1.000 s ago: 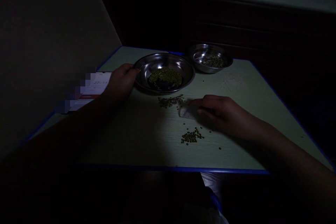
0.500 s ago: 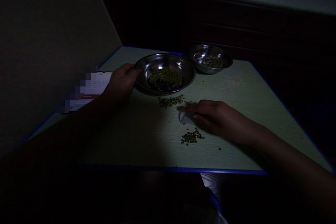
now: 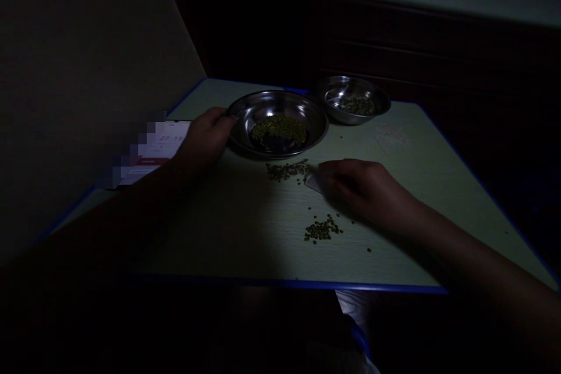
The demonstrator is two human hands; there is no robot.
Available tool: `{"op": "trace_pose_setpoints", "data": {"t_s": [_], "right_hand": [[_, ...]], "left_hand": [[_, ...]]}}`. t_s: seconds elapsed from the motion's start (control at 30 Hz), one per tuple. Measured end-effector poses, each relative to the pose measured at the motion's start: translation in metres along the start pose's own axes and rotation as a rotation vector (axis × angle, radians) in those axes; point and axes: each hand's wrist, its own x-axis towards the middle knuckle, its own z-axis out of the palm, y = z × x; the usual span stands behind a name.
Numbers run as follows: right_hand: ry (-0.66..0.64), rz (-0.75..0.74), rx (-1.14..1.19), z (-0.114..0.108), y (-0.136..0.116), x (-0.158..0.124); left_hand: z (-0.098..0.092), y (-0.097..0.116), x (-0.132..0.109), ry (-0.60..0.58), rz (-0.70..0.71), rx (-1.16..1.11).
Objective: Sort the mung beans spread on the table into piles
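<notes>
You hold a thin, pale card (image 3: pixel 314 182) in your right hand (image 3: pixel 367 186), just right of the frame's centre; your thumb and fingertips seem pinched on it, though blur hides the exact grip. Its edge is just beside a loose heap of seeds (image 3: pixel 286 171). The step in hand looks like working that heap on the table (image 3: pixel 438 175); the next move calls for a low, light card edge, so that grains slide rather than scatter. Your left hand (image 3: pixel 211 131), left of centre, clasps the rim of the near bowl (image 3: pixel 314 120), above the heap; your lower fingers are out of sight. This bowl is round, glossy metal with a greenish mound (image 3: pixel 280 127) inside. A far bowl (image 3: pixel 354 119), also metal, stands right of it. Below the card lies a cluster of small, roundish seeds (image 3: pixel 322 231), on faintly streaked, pale green board
</notes>
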Motion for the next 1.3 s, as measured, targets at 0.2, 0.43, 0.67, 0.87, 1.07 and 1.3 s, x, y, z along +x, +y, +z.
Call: {"op": "trace_pose_setpoints", "data": {"t_s": [0.2,0.43,0.67,0.87,1.07,1.3], "right_hand": [[0.036,0.021,-0.05,-0.0008,0.0041,0.0013],[0.122,-0.099,-0.269,-0.0037,0.0045,-0.0041],[0.035,-0.072,-0.375,-0.0021,-0.0005,-0.0079],[-0.016,-0.054,-0.408,-0.0015,-0.0005,-0.0055],[0.032,-0.085,-0.454,-0.003,0.0008,-0.0045],[0.035,-0.059,-0.54,-0.0042,0.0065,-0.002]], "left_hand": [[-0.0011,-0.0002,-0.0011,-0.012,0.02,0.027],[-0.0002,-0.0048,0.0023,-0.018,0.045,0.058],[0.0002,-0.0061,0.0026,-0.018,0.057,0.049],[0.0005,-0.0058,0.0033,-0.023,0.056,0.051],[0.0009,-0.0085,0.0041,-0.013,0.08,0.067],[-0.0006,-0.0014,-0.0003,-0.023,0.038,0.057]]}}
